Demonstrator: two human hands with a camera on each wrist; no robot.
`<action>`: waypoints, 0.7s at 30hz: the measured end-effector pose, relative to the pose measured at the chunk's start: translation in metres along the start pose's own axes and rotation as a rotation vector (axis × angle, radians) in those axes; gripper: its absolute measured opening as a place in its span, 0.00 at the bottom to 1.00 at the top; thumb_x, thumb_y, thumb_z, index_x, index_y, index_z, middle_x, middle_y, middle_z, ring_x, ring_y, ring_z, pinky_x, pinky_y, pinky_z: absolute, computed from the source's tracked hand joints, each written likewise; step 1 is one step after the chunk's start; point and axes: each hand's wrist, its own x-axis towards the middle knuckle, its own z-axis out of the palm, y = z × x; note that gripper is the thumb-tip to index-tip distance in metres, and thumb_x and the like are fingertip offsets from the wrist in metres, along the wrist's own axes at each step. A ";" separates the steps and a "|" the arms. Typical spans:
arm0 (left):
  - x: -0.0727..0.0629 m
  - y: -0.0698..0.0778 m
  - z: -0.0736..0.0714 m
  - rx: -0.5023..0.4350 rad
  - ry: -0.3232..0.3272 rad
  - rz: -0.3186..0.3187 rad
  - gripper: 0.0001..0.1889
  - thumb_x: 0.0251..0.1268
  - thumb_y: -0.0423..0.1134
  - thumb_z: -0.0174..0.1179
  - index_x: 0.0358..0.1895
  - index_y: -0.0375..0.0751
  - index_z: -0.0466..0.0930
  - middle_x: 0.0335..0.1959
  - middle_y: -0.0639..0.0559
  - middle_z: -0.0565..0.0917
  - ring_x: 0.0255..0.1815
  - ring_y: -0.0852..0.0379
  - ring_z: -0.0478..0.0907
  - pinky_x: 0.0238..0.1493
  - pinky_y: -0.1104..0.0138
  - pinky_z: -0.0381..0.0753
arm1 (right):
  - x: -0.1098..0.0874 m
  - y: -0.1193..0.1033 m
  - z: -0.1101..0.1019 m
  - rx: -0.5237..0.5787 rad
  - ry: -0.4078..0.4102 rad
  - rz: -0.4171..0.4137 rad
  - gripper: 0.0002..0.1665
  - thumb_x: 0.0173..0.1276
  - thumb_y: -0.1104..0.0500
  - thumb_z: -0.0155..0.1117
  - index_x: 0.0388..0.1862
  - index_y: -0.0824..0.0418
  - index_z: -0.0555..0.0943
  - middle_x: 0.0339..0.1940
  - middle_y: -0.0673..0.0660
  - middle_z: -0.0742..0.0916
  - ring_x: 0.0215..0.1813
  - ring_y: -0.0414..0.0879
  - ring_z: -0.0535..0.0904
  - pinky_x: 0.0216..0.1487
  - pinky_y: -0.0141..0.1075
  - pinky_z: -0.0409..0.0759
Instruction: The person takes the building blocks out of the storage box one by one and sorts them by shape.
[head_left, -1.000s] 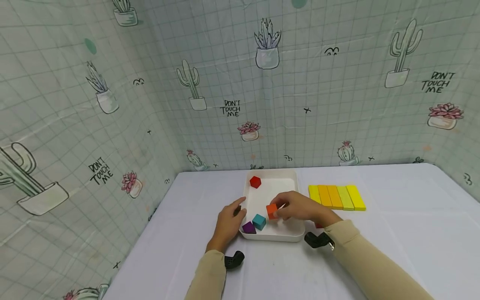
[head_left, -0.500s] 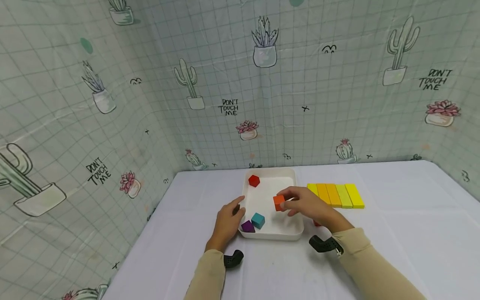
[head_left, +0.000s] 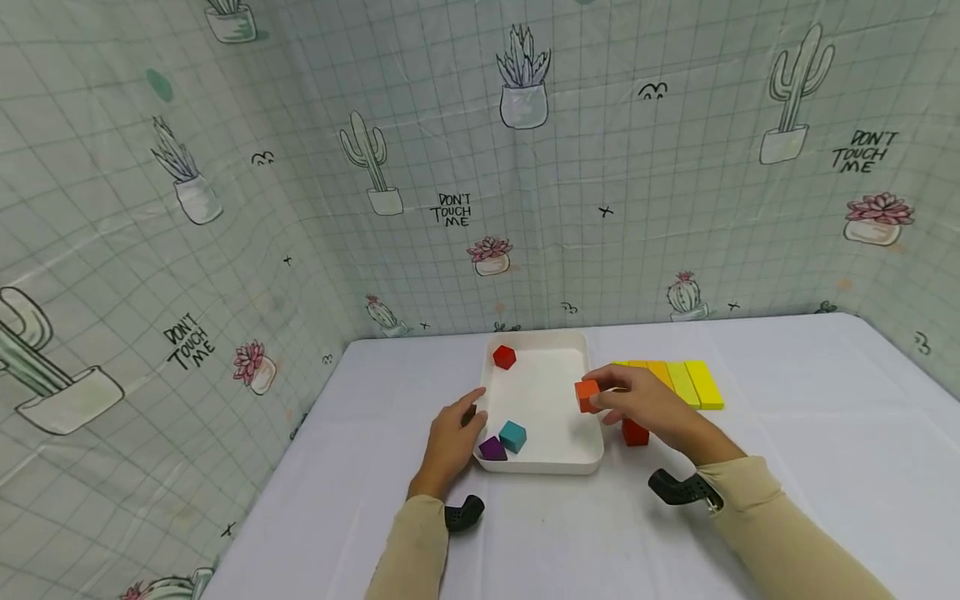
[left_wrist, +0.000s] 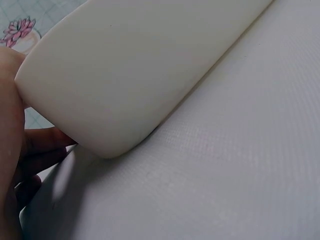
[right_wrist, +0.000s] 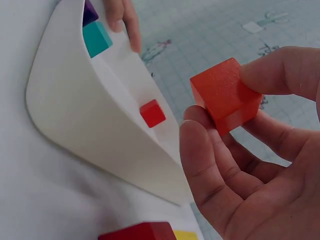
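Observation:
In the head view, my right hand [head_left: 633,404] holds an orange cube [head_left: 587,397] pinched between thumb and fingers, raised over the right rim of a white tray [head_left: 540,467]. The right wrist view shows the orange cube [right_wrist: 225,95] close up, thumb on one side and fingertips on the other. My left hand [head_left: 450,437] grips the tray's left rim, its thumb over the edge and other fingers against the outer wall [left_wrist: 125,75]. Inside the tray lie a teal cube [head_left: 513,437], a purple block [head_left: 492,449] and a red block [head_left: 504,357].
Right of the tray, a red block [head_left: 635,432] sits on the white table [head_left: 810,433], partly behind my right hand. Beyond that hand several yellow and orange flat strips [head_left: 703,385] lie side by side. A patterned cloth [head_left: 600,167] hangs behind the table.
My right hand has carried the orange cube rightward and away from me, from over the tray's middle to its right rim. The red block outside has come into fuller view. My left hand stays put.

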 end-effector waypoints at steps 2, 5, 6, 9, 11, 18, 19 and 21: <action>0.000 0.001 0.000 -0.001 0.003 -0.004 0.23 0.74 0.46 0.56 0.70 0.58 0.75 0.60 0.46 0.80 0.63 0.46 0.73 0.68 0.44 0.66 | -0.003 0.003 -0.005 0.013 0.009 -0.011 0.27 0.72 0.52 0.63 0.66 0.59 0.75 0.53 0.59 0.85 0.45 0.57 0.85 0.53 0.44 0.81; -0.001 0.002 0.000 0.000 0.006 -0.011 0.23 0.74 0.45 0.56 0.70 0.58 0.75 0.59 0.47 0.80 0.63 0.46 0.73 0.68 0.44 0.66 | -0.008 0.007 -0.011 0.028 0.026 -0.015 0.29 0.72 0.53 0.63 0.68 0.62 0.73 0.54 0.60 0.84 0.45 0.59 0.85 0.53 0.44 0.81; -0.001 0.002 0.001 0.002 0.006 -0.013 0.23 0.74 0.45 0.56 0.70 0.58 0.75 0.59 0.47 0.80 0.63 0.46 0.73 0.67 0.44 0.67 | -0.010 0.008 -0.013 0.031 0.033 -0.012 0.29 0.72 0.53 0.63 0.68 0.63 0.72 0.54 0.61 0.85 0.45 0.59 0.85 0.53 0.44 0.81; -0.003 0.000 0.002 0.002 0.003 -0.017 0.23 0.74 0.45 0.56 0.70 0.58 0.74 0.59 0.47 0.80 0.62 0.46 0.74 0.67 0.44 0.67 | -0.014 0.012 -0.017 0.052 0.042 -0.016 0.30 0.73 0.54 0.62 0.69 0.65 0.71 0.54 0.63 0.84 0.48 0.61 0.84 0.53 0.45 0.82; -0.003 -0.001 0.002 0.002 0.000 -0.016 0.23 0.74 0.46 0.56 0.70 0.58 0.74 0.59 0.47 0.80 0.62 0.47 0.74 0.67 0.44 0.68 | -0.018 0.014 -0.020 0.063 0.045 -0.018 0.30 0.73 0.54 0.61 0.69 0.66 0.71 0.55 0.63 0.84 0.49 0.60 0.84 0.52 0.45 0.83; -0.003 0.001 0.001 -0.010 0.008 0.008 0.23 0.74 0.45 0.56 0.70 0.57 0.75 0.59 0.46 0.81 0.63 0.46 0.74 0.67 0.45 0.68 | -0.029 0.021 -0.031 0.065 0.055 -0.063 0.30 0.74 0.55 0.60 0.68 0.71 0.71 0.55 0.64 0.84 0.50 0.55 0.83 0.48 0.40 0.83; -0.003 0.001 0.001 -0.008 0.008 0.011 0.23 0.75 0.45 0.56 0.70 0.57 0.75 0.59 0.46 0.81 0.63 0.46 0.74 0.68 0.46 0.68 | -0.030 0.022 -0.033 0.066 0.058 -0.063 0.30 0.74 0.55 0.61 0.68 0.71 0.71 0.55 0.64 0.84 0.51 0.55 0.83 0.49 0.40 0.83; -0.003 0.001 0.000 -0.007 0.011 0.007 0.23 0.74 0.45 0.56 0.70 0.57 0.75 0.59 0.46 0.81 0.63 0.46 0.74 0.68 0.46 0.68 | -0.032 0.025 -0.036 0.068 0.059 -0.060 0.29 0.74 0.55 0.61 0.67 0.71 0.71 0.53 0.64 0.85 0.51 0.55 0.83 0.49 0.40 0.83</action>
